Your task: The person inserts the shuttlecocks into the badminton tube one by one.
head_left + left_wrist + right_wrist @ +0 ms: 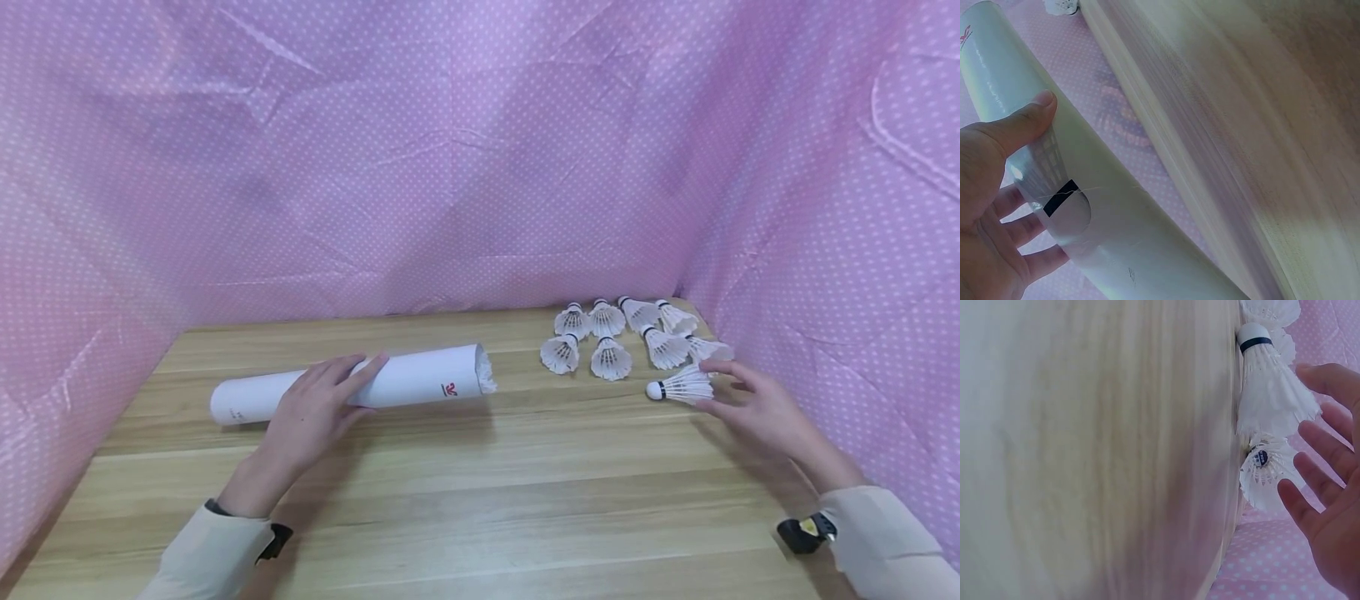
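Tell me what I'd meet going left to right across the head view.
White cylindrical tube with a red mark → leftmost white feathered shuttlecock → white feathered shuttlecock right of it in the same row → nearest white feathered shuttlecock, its rounded tip pointing left → bare right grip. Overlapping things are left out.

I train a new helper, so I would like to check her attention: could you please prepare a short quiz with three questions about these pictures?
1. What does the left hand hold? A) a racket; B) the white tube; C) the pink cloth.
2. True or false: in the head view, the cork of the frontmost shuttlecock, at the right hand, points to the right.
3. Near which end of the tube, left or right in the head view, is the red logo?

Key: 1. B. 2. False; it points to the left. 3. The right end.
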{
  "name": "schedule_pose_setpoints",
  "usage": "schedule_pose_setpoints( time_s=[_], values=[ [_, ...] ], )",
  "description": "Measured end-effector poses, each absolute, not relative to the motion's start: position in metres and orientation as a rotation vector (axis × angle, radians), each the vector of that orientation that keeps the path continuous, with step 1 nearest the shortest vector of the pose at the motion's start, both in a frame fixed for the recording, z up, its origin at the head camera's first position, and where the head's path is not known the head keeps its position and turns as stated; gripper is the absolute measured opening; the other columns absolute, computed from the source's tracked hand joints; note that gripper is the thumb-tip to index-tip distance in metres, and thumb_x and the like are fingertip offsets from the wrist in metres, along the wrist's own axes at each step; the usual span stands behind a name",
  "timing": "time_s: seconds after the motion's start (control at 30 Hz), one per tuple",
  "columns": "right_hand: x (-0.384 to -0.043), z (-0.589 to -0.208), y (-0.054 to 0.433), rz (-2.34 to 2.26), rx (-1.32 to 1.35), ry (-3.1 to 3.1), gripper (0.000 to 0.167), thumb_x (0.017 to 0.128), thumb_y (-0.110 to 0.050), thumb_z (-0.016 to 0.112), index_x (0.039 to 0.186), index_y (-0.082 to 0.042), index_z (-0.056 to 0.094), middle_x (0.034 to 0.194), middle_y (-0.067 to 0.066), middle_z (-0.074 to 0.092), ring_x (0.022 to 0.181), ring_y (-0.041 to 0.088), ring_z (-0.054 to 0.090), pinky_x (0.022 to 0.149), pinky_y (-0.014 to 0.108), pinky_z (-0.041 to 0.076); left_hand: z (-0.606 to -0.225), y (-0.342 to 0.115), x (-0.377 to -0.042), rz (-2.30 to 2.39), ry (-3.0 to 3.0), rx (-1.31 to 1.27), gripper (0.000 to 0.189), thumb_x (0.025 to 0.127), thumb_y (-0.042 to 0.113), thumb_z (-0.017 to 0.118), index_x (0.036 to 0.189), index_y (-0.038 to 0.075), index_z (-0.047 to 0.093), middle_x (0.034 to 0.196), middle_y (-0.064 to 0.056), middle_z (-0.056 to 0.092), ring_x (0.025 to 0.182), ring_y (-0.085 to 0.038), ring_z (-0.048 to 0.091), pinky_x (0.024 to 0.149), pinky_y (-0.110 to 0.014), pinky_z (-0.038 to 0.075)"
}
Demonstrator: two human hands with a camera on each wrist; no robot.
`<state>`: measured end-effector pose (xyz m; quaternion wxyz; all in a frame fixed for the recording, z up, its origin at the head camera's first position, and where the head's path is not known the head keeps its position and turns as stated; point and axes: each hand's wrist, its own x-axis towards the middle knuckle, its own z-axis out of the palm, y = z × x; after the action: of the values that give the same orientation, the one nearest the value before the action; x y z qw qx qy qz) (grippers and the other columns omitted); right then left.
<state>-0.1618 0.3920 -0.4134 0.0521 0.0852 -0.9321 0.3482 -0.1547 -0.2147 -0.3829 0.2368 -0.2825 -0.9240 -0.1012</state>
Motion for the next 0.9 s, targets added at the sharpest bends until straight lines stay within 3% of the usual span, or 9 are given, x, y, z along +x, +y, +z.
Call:
schedule_pose_setpoints(
  time_s=[0.2,0.4,0.57,0.9],
  values=[
    [-0.163,-0.416,0.39,1.029,0.311,-2.859,0.067,0.085,-0.027,0.082,0.141,-0.005,0.054,0.14,0.033,0.049,0.121,0.06,0.046,0.092,0.079,0.037,-0.383,-0.215,-0.155,-0.273,-2.535,-0.774,0.084,0.072,0.016,0.091,0.147,0.02,0.054,0.131,-0.02,0.06,0.114,-0.043,0.059,0.099,-0.06,0.048],
    [-0.165,-0.422,0.389,0.985,0.398,-2.802,0.064,0.082,-0.02,0.085,0.136,-0.001,0.057,0.14,0.029,0.047,0.12,0.056,0.046,0.093,0.077,0.038,-0.384,-0.215,-0.156,-0.269,-2.544,-0.772,0.084,0.072,0.016,0.091,0.147,0.021,0.053,0.132,-0.02,0.06,0.115,-0.042,0.059,0.099,-0.06,0.048],
    [-0.165,-0.425,0.388,1.038,0.392,-2.807,0.068,0.082,-0.022,0.085,0.139,-0.002,0.055,0.145,0.028,0.045,0.128,0.057,0.041,0.095,0.079,0.034,-0.384,-0.214,-0.156,-0.274,-2.546,-0.774,0.084,0.072,0.015,0.091,0.147,0.02,0.053,0.131,-0.02,0.06,0.115,-0.043,0.059,0.099,-0.06,0.048],
    [-0.161,-0.43,0.385,1.13,0.323,-2.846,0.072,0.084,-0.027,0.084,0.144,-0.006,0.049,0.145,0.031,0.045,0.124,0.057,0.045,0.095,0.078,0.035,-0.383,-0.214,-0.155,-0.271,-2.552,-0.772,0.088,0.073,0.017,0.091,0.15,0.024,0.05,0.132,-0.02,0.06,0.114,-0.043,0.06,0.098,-0.06,0.049]
  ],
)
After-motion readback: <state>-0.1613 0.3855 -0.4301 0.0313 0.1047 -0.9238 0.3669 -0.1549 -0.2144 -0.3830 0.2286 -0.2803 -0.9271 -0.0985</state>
